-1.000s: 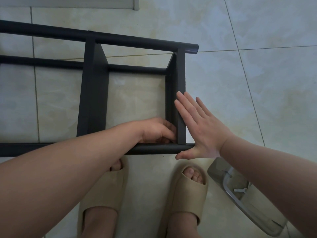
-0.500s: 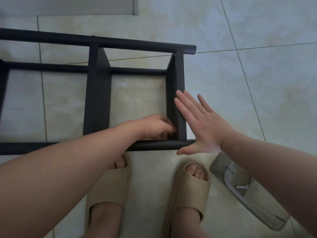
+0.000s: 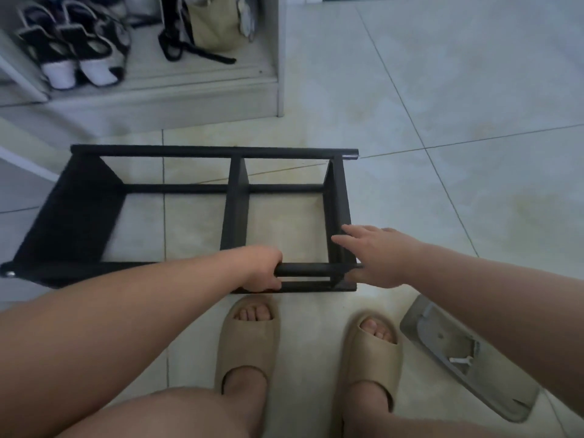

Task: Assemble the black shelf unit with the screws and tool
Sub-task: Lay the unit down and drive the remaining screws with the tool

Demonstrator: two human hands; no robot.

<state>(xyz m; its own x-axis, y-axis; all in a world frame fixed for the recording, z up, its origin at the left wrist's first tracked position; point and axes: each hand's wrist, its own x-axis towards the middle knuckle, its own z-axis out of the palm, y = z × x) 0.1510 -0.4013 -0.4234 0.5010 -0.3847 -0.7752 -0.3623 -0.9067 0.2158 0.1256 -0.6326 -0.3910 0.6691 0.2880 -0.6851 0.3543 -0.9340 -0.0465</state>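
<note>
black shelf unit (image 3: 235, 200) lies on its side on the tiled floor (image 3: 442, 121), just ahead of the slippers (image 3: 249, 343)

left hand (image 3: 264, 270) is wrapped round the near rail (image 3: 303, 269), fingers curled under it. right hand (image 3: 379, 257) is at the near right corner, fingers (image 3: 350, 230) straight and slightly spread over the end panel (image 3: 339, 197), pinching nothing. thumb looks tucked by the rail end, can't tell if it's touching

neither hand has a screw or tool, so I read this as squaring up or shifting the frame at that corner, not driving a fastener

to do it well:
- keep the full wrap on the rail, it's round and will roll in a loose grip
- right palm flat on the panel face, push along the rail's line so the joint seats square rather than racking
- move both hands together; levering off one rail twists the far rail (image 3: 189, 151) joints
- check the panel edge sits flush with the rail end before reaching for hardware

clear tray (image 3: 505, 396) sits on the floor near the right foot with a small white piece (image 3: 461, 361) in it, tool or fitting, too small to tell. close reach for the right hand, but mind stepping on it
</note>
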